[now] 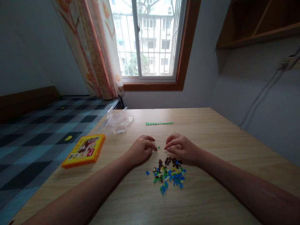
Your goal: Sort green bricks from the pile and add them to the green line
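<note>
- Nearest on the pale desk point(192, 200), a loose heap of small bricks point(177, 178), blue mostly on the near side, brown along the far edge
- One blue brick point(147, 172) lies apart, just left of the heap
- Just past the heap, the left hand point(144, 148) and right hand point(179, 147) face each other, fingers half curled; from here I cannot tell whether either pinches anything
- Between the hands, a small green piece point(158, 147), nearer the left one's fingertips
- Over to the left, an orange-yellow box point(84, 151) lying flat
- Beyond the box, clear plastic packaging point(119, 122)
- Farther still, a neat row of green bricks point(155, 123), running left to right
- Past the desk's far edge, a window point(157, 40)
</note>
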{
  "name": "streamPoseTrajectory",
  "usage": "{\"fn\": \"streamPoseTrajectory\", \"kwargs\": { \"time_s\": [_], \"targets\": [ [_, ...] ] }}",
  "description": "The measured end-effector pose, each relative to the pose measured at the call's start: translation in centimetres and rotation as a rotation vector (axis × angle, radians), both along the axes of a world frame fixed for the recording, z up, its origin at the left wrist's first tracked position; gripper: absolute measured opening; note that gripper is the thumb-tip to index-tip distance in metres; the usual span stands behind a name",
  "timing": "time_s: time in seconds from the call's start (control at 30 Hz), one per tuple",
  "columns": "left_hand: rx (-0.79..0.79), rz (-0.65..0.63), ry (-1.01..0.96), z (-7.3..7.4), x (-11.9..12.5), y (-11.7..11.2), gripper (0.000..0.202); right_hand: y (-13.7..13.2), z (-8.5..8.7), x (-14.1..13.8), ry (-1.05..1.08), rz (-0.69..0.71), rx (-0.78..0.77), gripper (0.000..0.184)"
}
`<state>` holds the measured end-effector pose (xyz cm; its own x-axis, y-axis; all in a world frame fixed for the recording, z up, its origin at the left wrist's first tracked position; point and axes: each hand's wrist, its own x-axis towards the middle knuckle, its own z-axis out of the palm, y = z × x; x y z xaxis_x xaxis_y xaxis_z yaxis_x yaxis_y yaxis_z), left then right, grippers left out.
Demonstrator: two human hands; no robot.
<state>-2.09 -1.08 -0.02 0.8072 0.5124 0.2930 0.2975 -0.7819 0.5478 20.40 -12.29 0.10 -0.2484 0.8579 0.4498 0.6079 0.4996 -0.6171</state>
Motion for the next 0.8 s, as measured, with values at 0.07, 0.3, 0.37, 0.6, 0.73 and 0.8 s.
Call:
{"fn": "streamPoseTrajectory", "kwargs": {
  "time_s": [0.07,0.3,0.37,0.6,0.73,0.8],
  "targets": [
    [-0.02,0.019,-0.008,0.2,0.0,0.0,0.038,-0.8,0.6,-0.5,-0.034,0.078,0.0,0.011],
    [-0.057,0.06,-0.088,0.2,0.1,0.2,0.03,-2.1,1.6,-1.7,-0.245,0.283,-0.031,0.013],
    [-0.046,0.058,-0.107,0.1,0.1,0.2,0.029,-1.9,1.4,-1.7,-0.276,0.291,-0.033,0.014],
    [-0.017,0.05,-0.122,0.1,0.2,0.2,0.028,-1.6,0.7,-1.7,-0.296,0.271,-0.023,0.013],
    [0.001,0.057,-0.128,0.0,0.2,0.3,0.027,-1.8,1.0,-1.8,-0.316,0.263,-0.051,0.01],
    [0.009,0.059,-0.131,0.0,0.2,0.3,0.026,-1.9,1.2,-2.0,-0.312,0.276,-0.064,0.01]
  ]
}}
